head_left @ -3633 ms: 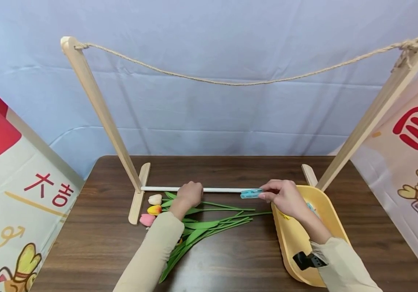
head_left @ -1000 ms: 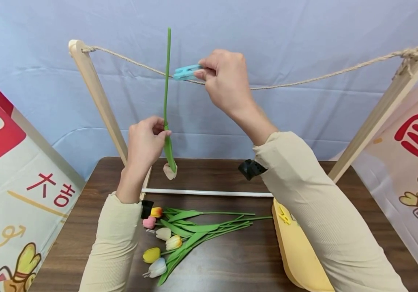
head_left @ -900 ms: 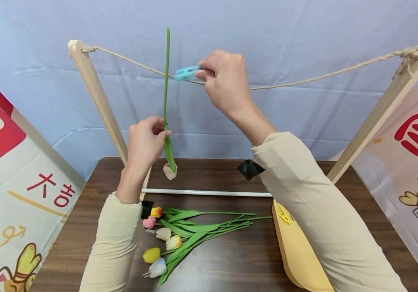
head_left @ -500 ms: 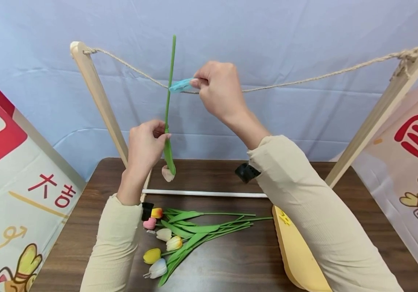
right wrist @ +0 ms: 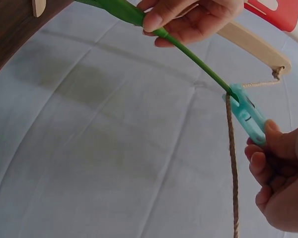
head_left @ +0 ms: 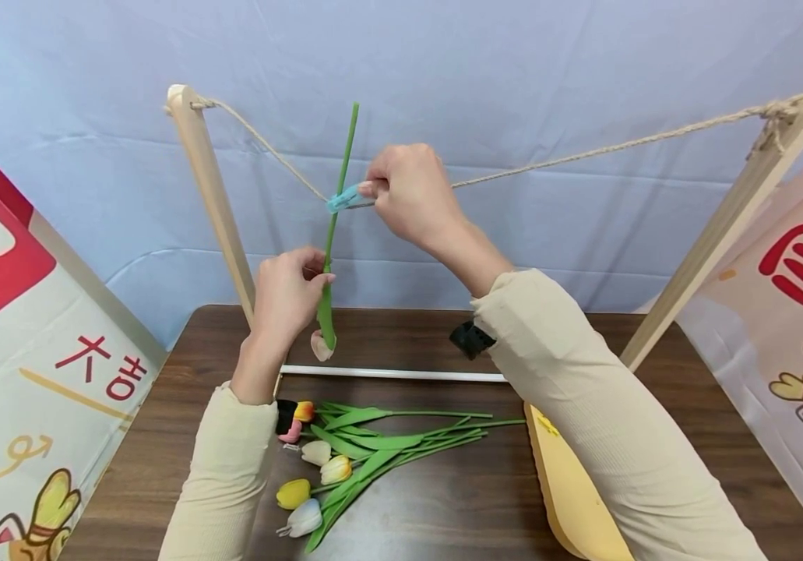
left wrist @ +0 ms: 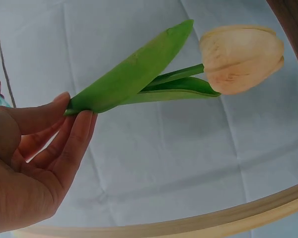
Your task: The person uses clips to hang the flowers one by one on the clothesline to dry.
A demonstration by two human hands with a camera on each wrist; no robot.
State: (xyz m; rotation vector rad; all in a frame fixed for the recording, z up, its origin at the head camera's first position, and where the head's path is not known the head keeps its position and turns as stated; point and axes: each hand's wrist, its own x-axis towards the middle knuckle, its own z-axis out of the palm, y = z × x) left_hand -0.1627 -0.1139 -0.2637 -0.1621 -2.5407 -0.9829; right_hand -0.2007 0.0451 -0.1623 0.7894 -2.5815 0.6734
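My left hand point(head_left: 289, 292) pinches the green stem of a pale pink tulip point(left wrist: 242, 59) near its leaves; the flower hangs head down, stem end up. My right hand point(head_left: 411, 191) pinches a light blue clothespin point(right wrist: 248, 115) by its handle end. In the right wrist view the clothespin's mouth sits over both the stem and the rope point(right wrist: 232, 163) where they cross. The rope dips to a sharp low point there in the head view. It is tied between two wooden posts, the left post point(head_left: 212, 195) leaning inward.
Several tulips point(head_left: 373, 444) lie on the dark wooden table point(head_left: 457, 506), stems to the right. A yellow basket point(head_left: 569, 491) with a yellow clothespin point(head_left: 547, 423) stands at right, partly under my right forearm. A white rod point(head_left: 394, 374) joins the posts low down.
My left hand has lifted the tulip from the table, and my right hand brought the clothespin from the basket side to the rope. Lately both moved down, pulling rope and left post along.
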